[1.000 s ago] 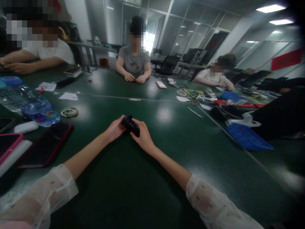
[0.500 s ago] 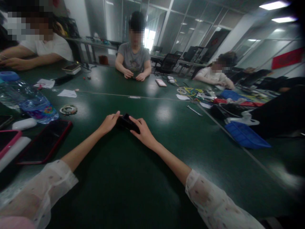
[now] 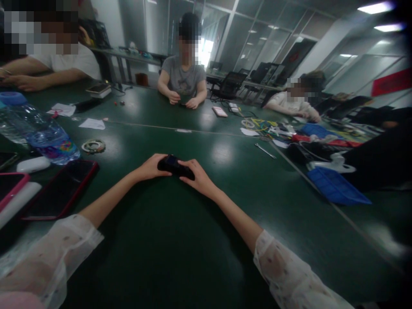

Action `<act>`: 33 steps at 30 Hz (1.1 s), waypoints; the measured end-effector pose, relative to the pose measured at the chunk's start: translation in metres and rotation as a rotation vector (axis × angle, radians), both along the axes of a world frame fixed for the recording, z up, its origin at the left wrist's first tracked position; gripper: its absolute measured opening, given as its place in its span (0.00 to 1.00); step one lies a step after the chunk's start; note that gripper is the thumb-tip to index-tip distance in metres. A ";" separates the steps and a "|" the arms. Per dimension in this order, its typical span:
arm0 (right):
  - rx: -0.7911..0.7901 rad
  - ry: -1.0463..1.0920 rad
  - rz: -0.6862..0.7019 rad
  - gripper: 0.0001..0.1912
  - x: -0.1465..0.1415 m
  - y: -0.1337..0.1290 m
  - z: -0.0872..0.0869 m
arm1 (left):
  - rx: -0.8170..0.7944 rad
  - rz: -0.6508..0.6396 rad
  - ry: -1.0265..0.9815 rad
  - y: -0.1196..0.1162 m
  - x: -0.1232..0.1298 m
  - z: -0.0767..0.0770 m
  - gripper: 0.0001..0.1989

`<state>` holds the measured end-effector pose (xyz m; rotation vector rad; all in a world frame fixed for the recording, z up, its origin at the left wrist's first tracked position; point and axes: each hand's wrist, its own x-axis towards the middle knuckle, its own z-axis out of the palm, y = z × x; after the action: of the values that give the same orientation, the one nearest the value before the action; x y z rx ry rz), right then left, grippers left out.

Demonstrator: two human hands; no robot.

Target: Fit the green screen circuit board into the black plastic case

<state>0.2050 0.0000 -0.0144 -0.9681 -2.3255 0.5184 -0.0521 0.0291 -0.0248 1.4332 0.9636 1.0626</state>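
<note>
A small black device with a dark screen-like panel on top is held between my two hands, over the middle of the green table. My left hand grips its left end, with fingers behind and thumb along the near side. My right hand clasps the right end, fingers over the top and thumb at the near edge. The exact kind of device is too dark to make out. Parts of both ends are hidden by my fingers.
Left of me are a water bottle, a red-edged phone, a white case and a coiled strap. Rightward lie a wrench, a blue tray and tangled cables. Several people sit around the table.
My left hand has closed from a fingertip touch to a full grip on the device's left end. The device has turned slightly, and its panel shows more. My right hand keeps its hold.
</note>
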 end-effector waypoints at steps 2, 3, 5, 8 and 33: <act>-0.001 0.014 0.008 0.31 0.001 0.001 0.000 | -0.019 0.010 -0.022 0.001 0.000 -0.003 0.28; -0.002 0.023 0.009 0.30 0.001 0.001 0.000 | -0.039 0.021 -0.054 0.002 0.000 -0.004 0.26; -0.007 0.037 0.012 0.30 0.001 0.001 0.000 | -0.081 0.041 -0.113 0.003 -0.001 -0.005 0.24; -0.023 0.045 0.009 0.29 0.001 0.001 0.000 | -0.110 0.036 -0.115 0.003 -0.002 -0.005 0.24; 0.006 0.138 -0.026 0.29 0.002 -0.001 -0.001 | 0.167 -0.018 0.476 0.004 -0.002 -0.003 0.36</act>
<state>0.2065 -0.0014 -0.0151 -0.9290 -2.1882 0.5501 -0.0542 0.0334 -0.0275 1.8791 1.2130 0.8164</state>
